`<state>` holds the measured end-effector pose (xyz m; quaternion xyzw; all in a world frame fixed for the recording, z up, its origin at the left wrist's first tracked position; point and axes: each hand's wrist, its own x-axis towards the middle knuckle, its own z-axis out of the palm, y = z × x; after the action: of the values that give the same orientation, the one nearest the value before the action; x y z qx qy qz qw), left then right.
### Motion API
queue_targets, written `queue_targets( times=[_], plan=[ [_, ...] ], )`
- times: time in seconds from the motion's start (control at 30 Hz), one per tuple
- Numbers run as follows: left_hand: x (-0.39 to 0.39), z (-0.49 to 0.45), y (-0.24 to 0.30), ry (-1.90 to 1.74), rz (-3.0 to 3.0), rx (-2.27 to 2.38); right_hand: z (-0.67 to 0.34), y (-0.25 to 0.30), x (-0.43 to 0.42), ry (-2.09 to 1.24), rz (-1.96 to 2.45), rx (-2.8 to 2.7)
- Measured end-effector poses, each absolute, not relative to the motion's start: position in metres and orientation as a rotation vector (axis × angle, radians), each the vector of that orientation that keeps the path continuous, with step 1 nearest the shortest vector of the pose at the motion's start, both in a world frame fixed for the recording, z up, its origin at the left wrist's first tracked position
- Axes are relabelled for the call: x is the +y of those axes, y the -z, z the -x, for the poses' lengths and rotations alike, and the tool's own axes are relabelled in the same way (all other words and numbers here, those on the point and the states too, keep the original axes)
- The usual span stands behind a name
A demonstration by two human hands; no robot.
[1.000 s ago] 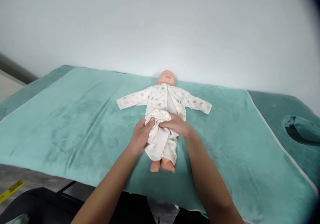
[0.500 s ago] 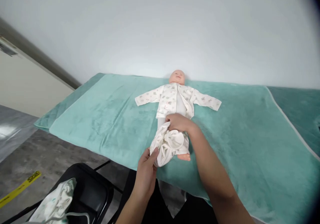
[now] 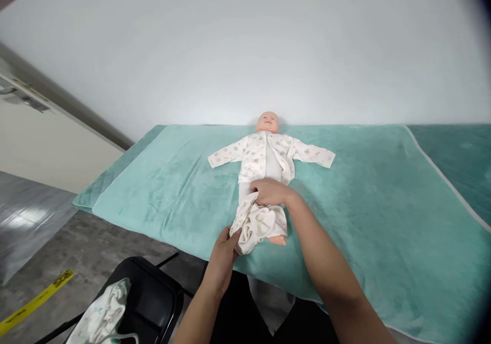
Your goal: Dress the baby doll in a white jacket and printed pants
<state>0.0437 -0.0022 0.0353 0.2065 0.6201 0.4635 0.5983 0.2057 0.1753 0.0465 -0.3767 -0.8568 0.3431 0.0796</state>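
A baby doll [image 3: 267, 122] lies on its back, head toward the wall, arms spread in a white printed jacket [image 3: 253, 161] whose front hangs open. White printed baby pants [image 3: 261, 224] are bunched around its lower legs, with one bare foot [image 3: 277, 240] showing below a leg opening. My left hand [image 3: 223, 254] pinches the hem of the other pant leg at the near end. Higher up, my right hand [image 3: 270, 191] grips the upper edge of the pants by the doll's thigh; its fingertips are partly hidden in the cloth.
The doll rests on a teal padded cover [image 3: 184, 180] spread over a table against a white wall [image 3: 245, 47]. At the lower left stands a black folding chair [image 3: 151, 303] with a crumpled printed cloth [image 3: 103, 313] on it. Yellow tape [image 3: 36, 301] marks the floor.
The camera view has shifted and tilted slightly. Both hands keep their hold on the pants, which have hardly moved on the doll's legs.
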Motion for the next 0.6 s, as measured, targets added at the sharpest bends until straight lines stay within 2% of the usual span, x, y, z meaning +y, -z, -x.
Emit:
queue_targets(
  times=[0.27,0.43,0.6],
  plan=[
    [0.003,-0.03,-0.039,-0.997,-0.438,1.29,-0.213,-0.047,0.179,-1.163,1.058,-2.472],
    [0.001,-0.025,-0.013,-1.151,-0.399,1.183,-0.221,-0.048,0.181,-1.362,0.957,-2.379],
    [0.031,-0.027,-0.029,-1.312,-0.578,1.196,-0.224,-0.049,0.182,-1.332,0.877,-2.385]
  ],
)
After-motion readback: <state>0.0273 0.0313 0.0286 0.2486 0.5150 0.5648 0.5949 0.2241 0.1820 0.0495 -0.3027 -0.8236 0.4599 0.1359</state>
